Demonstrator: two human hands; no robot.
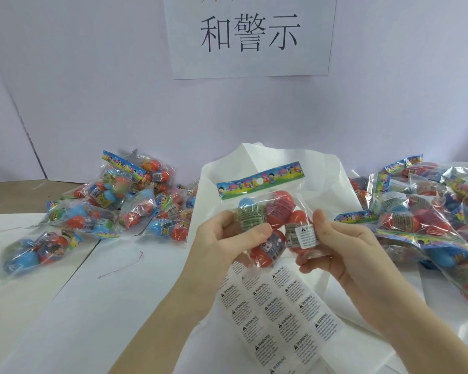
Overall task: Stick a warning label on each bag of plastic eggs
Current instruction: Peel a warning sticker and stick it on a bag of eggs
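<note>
Both hands hold one bag of eggs up above the label sheet: left hand pinches its side, right hand presses a warning label on with curled fingers.

It looked like a small packing station: a white-covered worktable against a plain wall, a printed paper sign in Chinese characters taped up, heaps of bagged plastic eggs at both sides, and a sheet of warning labels.
</note>
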